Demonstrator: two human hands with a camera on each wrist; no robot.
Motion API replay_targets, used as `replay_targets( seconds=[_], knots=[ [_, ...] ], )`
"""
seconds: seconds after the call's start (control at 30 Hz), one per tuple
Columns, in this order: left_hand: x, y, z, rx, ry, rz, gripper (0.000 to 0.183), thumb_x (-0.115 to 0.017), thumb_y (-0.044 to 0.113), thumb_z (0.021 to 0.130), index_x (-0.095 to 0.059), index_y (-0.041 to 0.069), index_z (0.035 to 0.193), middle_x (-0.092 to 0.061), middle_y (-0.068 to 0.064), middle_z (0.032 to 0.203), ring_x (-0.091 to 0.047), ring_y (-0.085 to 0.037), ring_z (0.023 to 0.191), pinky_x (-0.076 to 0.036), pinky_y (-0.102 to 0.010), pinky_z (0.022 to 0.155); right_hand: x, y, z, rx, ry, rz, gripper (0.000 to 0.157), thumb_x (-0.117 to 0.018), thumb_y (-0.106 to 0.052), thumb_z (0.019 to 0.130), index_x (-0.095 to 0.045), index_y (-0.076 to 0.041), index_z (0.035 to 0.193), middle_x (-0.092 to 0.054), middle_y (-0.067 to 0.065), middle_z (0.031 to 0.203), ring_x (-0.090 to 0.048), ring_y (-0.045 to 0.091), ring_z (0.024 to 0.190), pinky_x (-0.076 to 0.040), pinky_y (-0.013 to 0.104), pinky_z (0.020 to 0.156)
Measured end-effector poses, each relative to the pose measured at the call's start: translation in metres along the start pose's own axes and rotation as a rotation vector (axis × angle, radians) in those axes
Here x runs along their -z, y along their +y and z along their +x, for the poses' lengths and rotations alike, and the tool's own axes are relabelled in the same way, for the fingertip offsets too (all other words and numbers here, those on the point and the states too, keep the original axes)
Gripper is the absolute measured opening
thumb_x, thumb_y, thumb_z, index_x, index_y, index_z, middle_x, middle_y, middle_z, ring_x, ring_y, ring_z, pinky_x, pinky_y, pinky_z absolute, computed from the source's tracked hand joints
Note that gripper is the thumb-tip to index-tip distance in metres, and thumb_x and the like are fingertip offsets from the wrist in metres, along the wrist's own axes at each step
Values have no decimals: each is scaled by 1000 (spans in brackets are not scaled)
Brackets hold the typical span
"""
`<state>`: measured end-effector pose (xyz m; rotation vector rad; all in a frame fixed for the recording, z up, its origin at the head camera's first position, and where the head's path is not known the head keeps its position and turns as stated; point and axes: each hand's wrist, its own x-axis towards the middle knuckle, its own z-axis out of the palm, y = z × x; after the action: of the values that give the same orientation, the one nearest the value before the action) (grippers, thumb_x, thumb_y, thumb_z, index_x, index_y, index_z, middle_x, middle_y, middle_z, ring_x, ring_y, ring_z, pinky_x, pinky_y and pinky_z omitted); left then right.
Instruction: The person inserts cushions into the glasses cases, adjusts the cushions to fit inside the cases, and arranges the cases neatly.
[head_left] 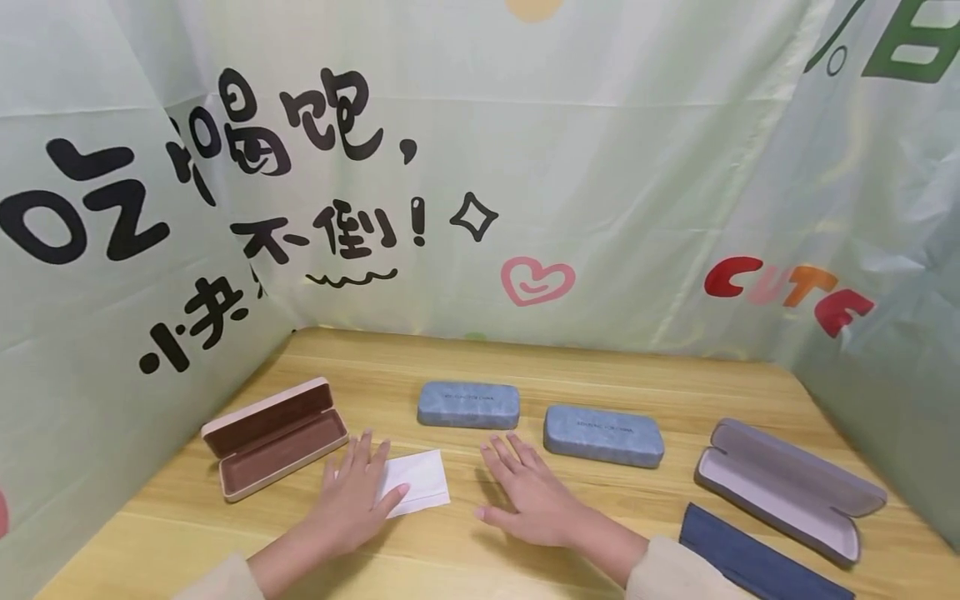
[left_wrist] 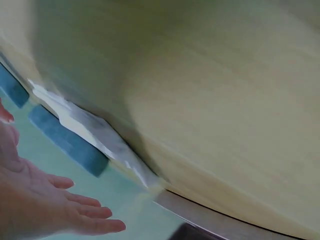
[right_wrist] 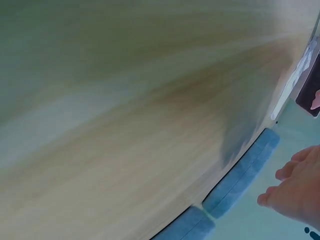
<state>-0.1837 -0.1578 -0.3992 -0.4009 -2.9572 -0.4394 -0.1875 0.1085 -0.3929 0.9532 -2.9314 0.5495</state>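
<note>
My left hand [head_left: 348, 500], fingers extended and thumb out, overlaps the left part of a flat, folded white sheet [head_left: 423, 479] in the head view. The wrist view shows that sheet [left_wrist: 95, 127] lying on the table, below the raised palm. My right hand [head_left: 528, 496] has its fingers spread and holds nothing; its shadow falls on the wood under it. Beyond the hands lie two closed blue glasses cases, one in the middle [head_left: 468, 406] and one to the right [head_left: 603, 435]. Close to the left fingertips stands an open glasses case [head_left: 281, 454] with a brown-red lining.
On the right, a grey glasses case [head_left: 780, 504] lies open, its lid tilted back. In front of it is a dark blue folded cloth [head_left: 757, 554], partly cut off by the frame. Printed pale curtains [head_left: 600, 183] enclose the wooden table [head_left: 450, 550] at the back and sides.
</note>
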Motion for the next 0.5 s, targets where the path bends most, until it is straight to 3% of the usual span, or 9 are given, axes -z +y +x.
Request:
replay_targets(
  seconds=[0.2, 0.5],
  knots=[
    [6, -23, -7, 23, 38, 93, 70, -46, 48, 93, -37, -5, 138, -25, -35, 144, -22, -55, 132, -14, -74, 99, -4, -11, 11, 20, -51, -14, 78, -46, -52, 91, -21, -6, 147, -19, 16, 154, -12, 37, 142, -14, 53, 114],
    [10, -56, -17, 102, 31, 54, 80, -42, 54, 92, -30, -10, 139, -17, -36, 146, -15, -56, 132, -7, -75, 98, -14, -24, 23, 42, -79, 11, 78, -47, -51, 91, -19, -6, 148, -16, 15, 155, -10, 35, 143, -14, 50, 115]
  ],
)
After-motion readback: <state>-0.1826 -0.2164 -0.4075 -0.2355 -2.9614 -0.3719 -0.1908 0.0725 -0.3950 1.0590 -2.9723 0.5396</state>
